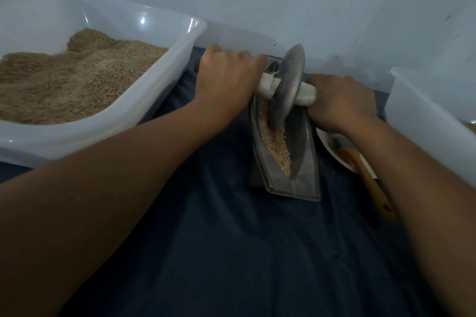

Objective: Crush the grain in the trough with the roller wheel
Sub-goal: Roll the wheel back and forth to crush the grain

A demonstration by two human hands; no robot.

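A grey metal trough (305, 162) lies lengthwise on the dark blue cloth, right of centre. Pale brown grain (277, 144) fills its groove. A metal roller wheel (289, 85) stands on edge in the groove, toward the far end. A handle wrapped in white cloth (306, 95) runs through the wheel. My left hand (226, 77) grips the handle's left end. My right hand (340, 103) grips its right end.
A large white plastic tub (159, 90) holding a heap of brown grain stands at the left. Another white tub (427, 123) stands at the right edge. Between it and the trough lie a white plate (334, 154) and a wooden-handled brush (371, 183). A pale wall rises behind.
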